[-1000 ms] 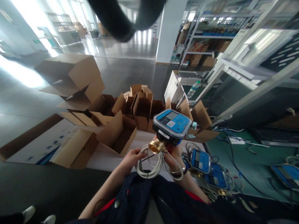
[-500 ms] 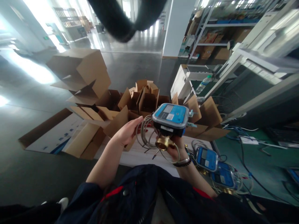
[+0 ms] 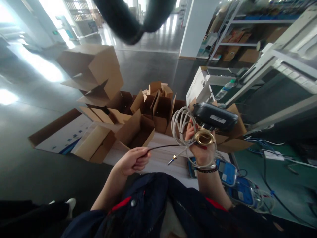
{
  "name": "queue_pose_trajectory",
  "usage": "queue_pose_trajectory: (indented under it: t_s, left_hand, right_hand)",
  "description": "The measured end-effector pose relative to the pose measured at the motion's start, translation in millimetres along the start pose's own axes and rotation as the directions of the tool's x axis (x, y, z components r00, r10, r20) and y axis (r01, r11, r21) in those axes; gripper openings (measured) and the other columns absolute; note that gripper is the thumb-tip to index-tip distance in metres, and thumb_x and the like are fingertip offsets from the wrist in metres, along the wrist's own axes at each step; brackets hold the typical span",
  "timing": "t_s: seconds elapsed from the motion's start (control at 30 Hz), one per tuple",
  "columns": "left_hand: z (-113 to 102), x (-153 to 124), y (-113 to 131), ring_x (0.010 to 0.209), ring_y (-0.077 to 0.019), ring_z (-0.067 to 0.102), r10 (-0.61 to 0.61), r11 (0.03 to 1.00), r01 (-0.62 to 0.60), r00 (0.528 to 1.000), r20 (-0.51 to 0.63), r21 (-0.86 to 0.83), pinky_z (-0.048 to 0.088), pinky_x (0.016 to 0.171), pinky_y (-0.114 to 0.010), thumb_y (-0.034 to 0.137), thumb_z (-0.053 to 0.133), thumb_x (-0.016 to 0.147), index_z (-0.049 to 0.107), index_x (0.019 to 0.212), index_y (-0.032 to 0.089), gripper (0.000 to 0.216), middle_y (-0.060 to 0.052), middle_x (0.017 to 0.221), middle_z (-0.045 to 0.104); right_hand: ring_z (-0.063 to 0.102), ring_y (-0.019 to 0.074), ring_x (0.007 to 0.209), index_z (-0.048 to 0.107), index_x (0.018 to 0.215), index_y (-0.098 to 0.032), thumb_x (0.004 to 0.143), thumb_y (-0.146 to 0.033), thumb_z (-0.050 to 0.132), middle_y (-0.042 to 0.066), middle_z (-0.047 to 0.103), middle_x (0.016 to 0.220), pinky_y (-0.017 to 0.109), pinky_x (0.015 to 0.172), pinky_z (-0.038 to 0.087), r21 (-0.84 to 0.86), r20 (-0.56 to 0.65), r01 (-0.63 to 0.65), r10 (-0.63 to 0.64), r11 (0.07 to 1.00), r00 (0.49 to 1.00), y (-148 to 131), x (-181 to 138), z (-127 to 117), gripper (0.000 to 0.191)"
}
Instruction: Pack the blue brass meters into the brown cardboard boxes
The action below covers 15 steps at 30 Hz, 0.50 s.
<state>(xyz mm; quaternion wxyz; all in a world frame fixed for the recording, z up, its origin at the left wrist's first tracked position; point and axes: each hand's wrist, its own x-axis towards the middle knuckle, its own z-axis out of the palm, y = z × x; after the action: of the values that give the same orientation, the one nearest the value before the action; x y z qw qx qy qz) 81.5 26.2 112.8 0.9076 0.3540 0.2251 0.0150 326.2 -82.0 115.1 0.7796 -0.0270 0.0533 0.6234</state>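
Lower centre: left hand (image 3: 134, 161), clenched on a thin black cable (image 3: 163, 146) stretching near-level rightward toward the black-cased brass meter (image 3: 215, 118) grasped by the right hand (image 3: 203, 154).

I see room over the pale tabletop (image 3: 158, 160) between the left hand (image 3: 133, 161) and the dangling probe (image 3: 172, 159). Beyond, the black cable (image 3: 163, 146) and open cartons (image 3: 128, 130) block me.

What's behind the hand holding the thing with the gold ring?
Parts of blue meters peek out low on both sides of the right hand. Whatever is straight behind the hand is covered, so I can't tell.
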Motion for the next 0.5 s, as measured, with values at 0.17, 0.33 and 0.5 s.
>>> queue_pose_trajectory:
  t_s: [0.17, 0.33, 0.5]
  left_hand:
    - [16.6, -4.0, 18.8, 0.057, -0.0111, 0.062, 0.032, 0.961, -0.053, 0.996, -0.079, -0.273, 0.048, 0.05, -0.019, 0.023, 0.038, 0.092, 0.054, 0.079, 0.012, 0.024, -0.004, 0.069, 0.064]
    - [17.7, -1.9, 18.2, 0.072, -0.0167, 0.067, 0.036, 0.981, -0.073, 0.98, -0.198, -0.182, 0.052, 0.064, -0.027, 0.027, 0.031, 0.094, 0.057, 0.086, 0.012, 0.03, -0.008, 0.085, 0.069]
    - [-35.2, 15.7, 1.3, 0.105, -0.0254, 0.059, 0.433, 0.892, -0.113, 0.485, -0.759, 0.437, 0.047, 0.09, -0.04, 0.032, 0.044, 0.088, 0.055, 0.104, 0.011, 0.028, -0.015, 0.11, 0.062]
  right_hand:
    - [0.065, 0.0121, 0.083, 0.045, 0.126, -0.022, 0.069, -0.028, 0.066, 0.004, 0.066, 0.106, 0.024, 0.071, 0.056, -0.001, 0.011, -0.005, 0.005, 1.0, 1.0, 4.1, 0.7, -6.1, 0.061]
    - [0.064, 0.0113, 0.078, 0.052, 0.119, -0.023, 0.068, -0.033, 0.068, 0.004, 0.066, 0.102, 0.022, 0.065, 0.056, -0.139, -0.042, 0.034, -0.04, 0.99, 0.998, 12.5, 1.9, -15.2, 0.055]
    - [0.063, 0.015, 0.071, 0.061, 0.102, -0.023, 0.069, -0.049, 0.064, 0.003, 0.068, 0.089, 0.028, 0.059, 0.054, -0.601, 0.002, 0.153, -0.19, 0.784, 0.982, 29.9, 10.1, -27.2, 0.042]
